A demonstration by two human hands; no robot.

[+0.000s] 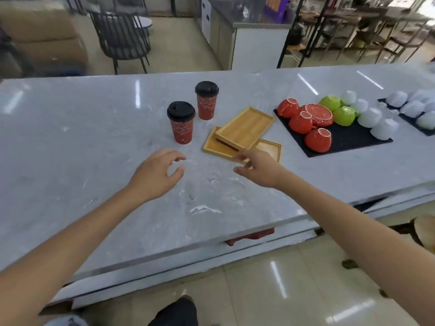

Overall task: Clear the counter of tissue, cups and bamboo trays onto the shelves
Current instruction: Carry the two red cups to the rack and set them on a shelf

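Two red paper cups with black lids stand on the marble counter (70,137): the near cup (181,128) and the far cup (206,103). To their right lie two bamboo trays, the upper tray (246,127) askew across the lower tray (217,147). My left hand (157,172) hovers open over the counter, just in front of the near cup, holding nothing. My right hand (259,167) is open with its fingertips at the lower tray's near edge. No tissue is in view.
A black mat (348,137) to the right holds upturned red (317,140), green (343,115) and white cups (369,117). A second mat with white cups (414,109) sits at the far right. Chairs and cabinets stand beyond the counter.
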